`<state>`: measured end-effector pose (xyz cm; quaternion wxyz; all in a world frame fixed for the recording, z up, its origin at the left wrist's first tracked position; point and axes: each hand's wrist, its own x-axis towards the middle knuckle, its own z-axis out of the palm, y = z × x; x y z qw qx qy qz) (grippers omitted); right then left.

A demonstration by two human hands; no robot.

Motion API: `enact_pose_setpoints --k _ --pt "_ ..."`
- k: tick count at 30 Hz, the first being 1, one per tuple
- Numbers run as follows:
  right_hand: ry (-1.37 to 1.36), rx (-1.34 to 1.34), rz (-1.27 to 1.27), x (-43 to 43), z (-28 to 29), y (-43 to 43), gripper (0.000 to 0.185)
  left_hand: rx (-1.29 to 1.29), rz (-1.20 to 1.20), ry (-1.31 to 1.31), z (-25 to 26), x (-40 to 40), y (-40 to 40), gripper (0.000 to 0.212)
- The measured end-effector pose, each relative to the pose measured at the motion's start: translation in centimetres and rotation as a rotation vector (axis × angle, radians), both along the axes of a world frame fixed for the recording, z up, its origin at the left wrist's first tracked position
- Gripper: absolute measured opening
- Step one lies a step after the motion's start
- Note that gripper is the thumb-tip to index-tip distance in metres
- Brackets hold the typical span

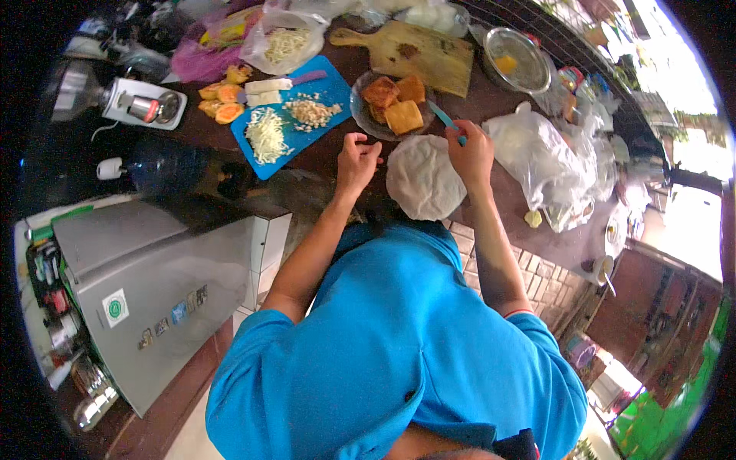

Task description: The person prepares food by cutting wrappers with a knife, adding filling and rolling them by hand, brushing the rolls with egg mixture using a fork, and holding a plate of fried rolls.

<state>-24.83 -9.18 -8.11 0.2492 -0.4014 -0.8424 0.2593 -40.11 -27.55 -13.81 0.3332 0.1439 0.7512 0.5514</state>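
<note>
My right hand grips a small knife with a turquoise blade, its tip at the rim of a glass bowl. Several orange-brown fried tofu pieces lie in that bowl. Below it, a round white wrapper or cloth rests at the counter's near edge, partly beside my right hand. My left hand hovers left of the wrapper with fingers curled apart, holding nothing. On the blue cutting board are white shreds, chopped bits and a knife with a purple handle.
Behind stand a wooden board and a steel bowl. Bean sprouts sit in a plastic bag, near cut orange roots. White plastic bags lie right. A kitchen scale and a grey refrigerator are left.
</note>
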Motion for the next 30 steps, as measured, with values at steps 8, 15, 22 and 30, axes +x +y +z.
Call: enact_pose_setpoints --k 8,15,22,30 --pt "0.118 -0.130 0.151 0.7 3.3 -2.5 0.013 0.276 0.102 -0.565 -1.0 -1.6 3.7 0.063" --pt "0.033 -0.141 0.052 3.0 2.7 -1.3 0.016 0.383 0.126 -0.451 -1.3 -1.6 3.6 0.054" --pt "0.252 -0.299 0.058 2.4 5.3 -1.2 0.024 0.456 0.055 -0.497 6.3 -1.0 -0.4 0.057" --pt "0.207 -0.335 0.189 -0.3 7.2 -3.5 0.027 0.406 -0.029 -0.420 11.2 0.6 -5.5 0.062"
